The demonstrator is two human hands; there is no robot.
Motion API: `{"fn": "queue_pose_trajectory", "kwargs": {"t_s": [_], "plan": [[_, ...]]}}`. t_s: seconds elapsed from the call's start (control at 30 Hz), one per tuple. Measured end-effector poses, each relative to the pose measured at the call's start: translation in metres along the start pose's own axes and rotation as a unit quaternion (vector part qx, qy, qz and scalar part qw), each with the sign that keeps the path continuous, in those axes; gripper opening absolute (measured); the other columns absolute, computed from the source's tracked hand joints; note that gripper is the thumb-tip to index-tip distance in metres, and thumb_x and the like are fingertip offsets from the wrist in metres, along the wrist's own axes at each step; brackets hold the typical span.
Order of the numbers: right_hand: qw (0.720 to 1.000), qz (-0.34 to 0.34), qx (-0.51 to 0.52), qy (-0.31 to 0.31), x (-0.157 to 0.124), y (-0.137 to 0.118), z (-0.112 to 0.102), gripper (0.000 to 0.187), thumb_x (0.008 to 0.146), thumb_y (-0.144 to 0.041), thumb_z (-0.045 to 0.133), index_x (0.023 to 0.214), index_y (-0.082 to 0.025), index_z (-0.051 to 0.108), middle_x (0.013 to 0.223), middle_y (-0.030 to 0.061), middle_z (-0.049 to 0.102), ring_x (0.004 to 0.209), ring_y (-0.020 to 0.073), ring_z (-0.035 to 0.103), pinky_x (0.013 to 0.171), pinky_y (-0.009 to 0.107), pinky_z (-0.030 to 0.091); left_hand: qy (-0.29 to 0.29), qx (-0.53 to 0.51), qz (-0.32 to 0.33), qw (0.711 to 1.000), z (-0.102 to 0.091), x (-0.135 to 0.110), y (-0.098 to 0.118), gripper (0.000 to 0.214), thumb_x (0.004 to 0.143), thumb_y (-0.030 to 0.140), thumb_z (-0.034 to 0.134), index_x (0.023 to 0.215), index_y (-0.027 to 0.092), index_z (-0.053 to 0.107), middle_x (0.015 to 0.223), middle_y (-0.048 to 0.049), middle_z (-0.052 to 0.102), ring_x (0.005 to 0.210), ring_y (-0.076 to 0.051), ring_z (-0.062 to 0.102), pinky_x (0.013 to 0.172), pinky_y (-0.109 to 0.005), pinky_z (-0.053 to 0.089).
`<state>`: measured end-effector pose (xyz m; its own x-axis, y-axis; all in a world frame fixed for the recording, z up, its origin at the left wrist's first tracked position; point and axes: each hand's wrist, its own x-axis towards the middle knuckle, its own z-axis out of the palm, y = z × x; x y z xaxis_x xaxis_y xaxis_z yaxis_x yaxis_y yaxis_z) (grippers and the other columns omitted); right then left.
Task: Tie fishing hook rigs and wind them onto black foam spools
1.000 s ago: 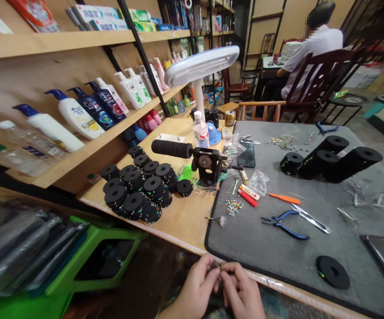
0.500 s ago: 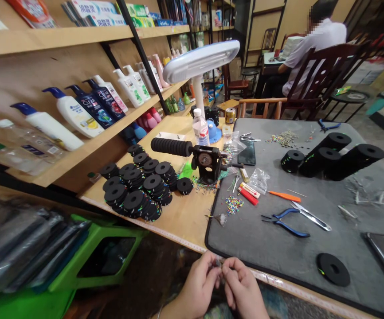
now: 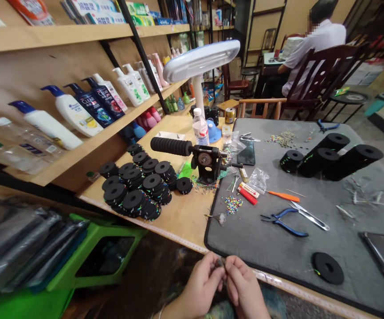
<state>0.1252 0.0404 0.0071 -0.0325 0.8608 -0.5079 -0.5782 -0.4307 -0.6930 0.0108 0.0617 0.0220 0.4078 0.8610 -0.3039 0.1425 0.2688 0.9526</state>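
Observation:
At the table's front edge my left hand point(image 3: 202, 285) and my right hand point(image 3: 241, 283) meet, thumbs and forefingers pinched close together. Something very small and dark shows between the fingertips, too small to name. On the grey mat point(image 3: 261, 257) beyond lie blue-handled pliers point(image 3: 287, 222), metal thread snips point(image 3: 311, 217) and an orange-handled tool point(image 3: 283, 196). A black foam ring point(image 3: 321, 269) with a bright yellow-green bit on its rim lies to the right of my hands. Small multicoloured beads point(image 3: 233, 204) form a heap ahead of them.
Stacks of black foam discs point(image 3: 134, 199) cover the table's left part, beside a black winding device point(image 3: 206, 164). A lamp point(image 3: 201, 60) and a bottle point(image 3: 200, 127) stand behind. Black foam rolls point(image 3: 325, 159) stand at right. A green stool point(image 3: 122, 248) is lower left; a person point(image 3: 315, 48) sits farther back.
My hands stay together at the table edge, with slight shifts of the fingers; the right hand has edged a little closer to the left. The view has shifted slightly.

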Motion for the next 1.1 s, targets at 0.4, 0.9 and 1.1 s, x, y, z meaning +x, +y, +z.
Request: {"fn": "queue_pose_trajectory", "kwargs": {"t_s": [0.4,0.9,1.1], "plan": [[0.999,0.019,0.048,-0.006,-0.002,-0.010,0.002,0.041,0.070,-0.052,0.072,0.062,-0.020,0.049,0.029,-0.0156,0.029,0.029,0.0013,0.011,0.033,0.015,0.010,-0.008,0.030,0.014,0.999,-0.002,-0.001,0.004,0.015,0.089,0.029,0.046,0.079,0.017,0.048,0.066,0.0022,0.050,0.057,-0.010,0.046,0.056,-0.021,0.038],[0.998,0.011,0.059,0.002,-0.002,-0.014,0.001,0.038,0.070,-0.049,0.073,0.064,-0.020,0.049,0.029,-0.0157,0.029,0.029,0.0013,0.011,0.032,0.016,0.011,-0.012,0.011,0.002,1.000,-0.003,-0.003,0.011,0.018,0.088,0.032,0.049,0.077,0.018,0.046,0.065,0.0032,0.049,0.055,-0.009,0.043,0.054,-0.021,0.036],[0.999,0.004,0.041,0.002,-0.004,-0.016,0.003,0.043,0.068,-0.056,0.072,0.063,-0.021,0.047,0.028,-0.0163,0.027,0.028,0.0013,0.010,0.033,0.017,0.009,-0.015,0.005,0.009,1.000,-0.005,-0.003,0.004,0.017,0.089,0.032,0.048,0.080,0.018,0.048,0.066,0.0029,0.050,0.057,-0.009,0.044,0.055,-0.021,0.036]]}}
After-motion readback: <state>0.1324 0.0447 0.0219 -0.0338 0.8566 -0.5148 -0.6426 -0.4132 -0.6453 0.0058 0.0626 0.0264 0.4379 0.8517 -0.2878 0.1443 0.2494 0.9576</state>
